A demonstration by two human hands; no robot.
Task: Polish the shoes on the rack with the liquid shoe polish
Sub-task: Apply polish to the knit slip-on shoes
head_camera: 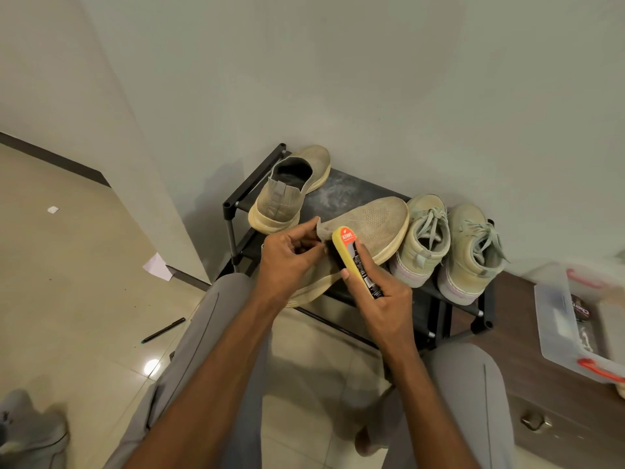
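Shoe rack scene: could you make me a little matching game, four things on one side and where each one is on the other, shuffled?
Things:
1. polish bottle
2. slip-on
3. laced pair
4. pen

Places:
A. standing at the right end of the rack
B. lying on the floor tiles at the left
C. gripped in the right hand
D. held by the left hand at its heel, over the rack's front

Pairs: 1-C, 2-D, 3-A, 4-B
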